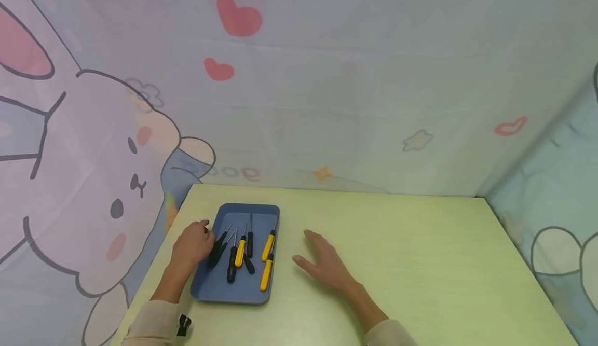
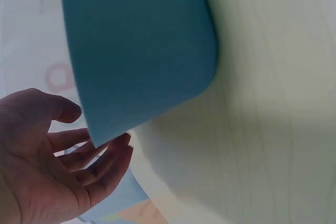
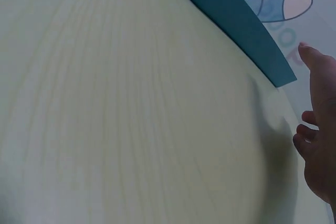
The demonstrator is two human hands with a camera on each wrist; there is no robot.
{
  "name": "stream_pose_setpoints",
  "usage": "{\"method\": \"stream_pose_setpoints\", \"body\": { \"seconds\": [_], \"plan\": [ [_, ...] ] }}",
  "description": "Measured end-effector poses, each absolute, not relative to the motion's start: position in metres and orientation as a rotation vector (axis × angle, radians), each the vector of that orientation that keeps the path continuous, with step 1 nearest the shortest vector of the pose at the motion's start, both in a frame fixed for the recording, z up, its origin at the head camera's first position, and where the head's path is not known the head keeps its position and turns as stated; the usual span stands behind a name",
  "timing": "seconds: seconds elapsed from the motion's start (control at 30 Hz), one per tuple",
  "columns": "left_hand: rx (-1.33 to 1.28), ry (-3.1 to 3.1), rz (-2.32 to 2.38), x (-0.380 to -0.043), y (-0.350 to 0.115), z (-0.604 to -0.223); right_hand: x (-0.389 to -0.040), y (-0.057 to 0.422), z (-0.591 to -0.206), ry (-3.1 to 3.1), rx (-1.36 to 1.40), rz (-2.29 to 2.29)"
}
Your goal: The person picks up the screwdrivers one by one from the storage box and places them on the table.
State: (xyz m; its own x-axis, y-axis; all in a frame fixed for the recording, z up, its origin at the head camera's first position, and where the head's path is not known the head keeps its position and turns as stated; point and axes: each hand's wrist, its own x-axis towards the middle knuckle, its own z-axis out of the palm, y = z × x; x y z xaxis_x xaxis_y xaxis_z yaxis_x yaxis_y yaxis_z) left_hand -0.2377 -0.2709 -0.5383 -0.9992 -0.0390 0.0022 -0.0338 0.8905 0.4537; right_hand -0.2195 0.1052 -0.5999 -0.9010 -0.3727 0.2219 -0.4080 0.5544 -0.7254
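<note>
A blue tray [image 1: 229,296] lies on the left part of the table, with several screwdrivers in it. Some have black handles, such as the black screwdriver [image 1: 231,265]; others, like the yellow screwdriver [image 1: 266,273], have yellow ones. My left hand [image 1: 190,245] is at the tray's left rim, fingers loosely bent. In the left wrist view the left hand [image 2: 58,161] is beside the tray's corner; whether it touches the tray I cannot tell. My right hand [image 1: 327,263] hovers right of the tray, apart from it, thumb and fingers spread and holding nothing.
The tray stands on a pale yellow-green table [image 1: 397,263]. Behind it hangs a curtain [image 1: 350,102] printed with a rabbit, hearts and stars. A small black object [image 1: 184,325] is beside the left sleeve [image 1: 154,322].
</note>
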Motion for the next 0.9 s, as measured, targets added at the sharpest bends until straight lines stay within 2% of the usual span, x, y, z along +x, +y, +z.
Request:
{"method": "stream_pose_setpoints", "body": {
  "seconds": [0.6,0.9],
  "plan": [
    [0.095,-3.168,-0.756,-0.231,-0.272,-0.533,-0.207,0.057,-0.594,-2.564,0.642,1.690],
    [0.076,-3.236,-0.714,-0.229,-0.270,-0.525,-0.204,0.039,-0.582,-2.682,0.595,1.649]
  ]
}}
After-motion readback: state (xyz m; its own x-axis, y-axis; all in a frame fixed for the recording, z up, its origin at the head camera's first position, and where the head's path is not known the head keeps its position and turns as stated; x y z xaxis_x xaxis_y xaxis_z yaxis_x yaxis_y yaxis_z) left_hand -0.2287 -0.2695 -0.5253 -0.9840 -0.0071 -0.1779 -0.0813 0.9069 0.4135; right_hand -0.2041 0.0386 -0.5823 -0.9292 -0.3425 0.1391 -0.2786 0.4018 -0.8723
